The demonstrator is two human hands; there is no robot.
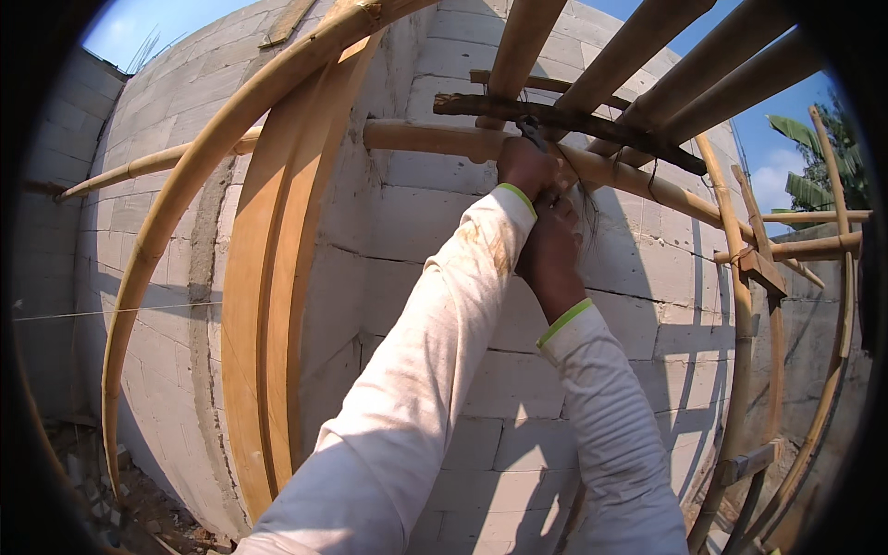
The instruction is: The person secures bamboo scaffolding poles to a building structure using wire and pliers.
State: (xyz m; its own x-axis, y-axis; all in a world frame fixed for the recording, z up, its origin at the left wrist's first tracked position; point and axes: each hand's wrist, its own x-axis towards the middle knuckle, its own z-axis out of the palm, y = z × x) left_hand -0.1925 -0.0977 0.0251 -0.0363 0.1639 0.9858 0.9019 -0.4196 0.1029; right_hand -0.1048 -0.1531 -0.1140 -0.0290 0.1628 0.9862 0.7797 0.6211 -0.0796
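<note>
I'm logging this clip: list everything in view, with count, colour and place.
Block walls: at least two, pale grey, ahead and far left
Overhead bamboo poles: at least four, brown, top right
Dark wooden strips: two, dark brown, crossing those poles
Horizontal bamboo pole: one, tan, behind the hands
Curved bamboo pole: one, tan, left
Planks: two, orange-brown, left of centre
String: one, pale, far left
Bamboo uprights: several, tan, right
Leaves: several, green, far right
Rubble: uncountable, grey-brown, lower left
Hand tool: one, dark, projecting above left hand; type unclear
Left hand, right hand: two, bare, centre
Sleeves: two, white, green-cuffed, lower centre
</note>
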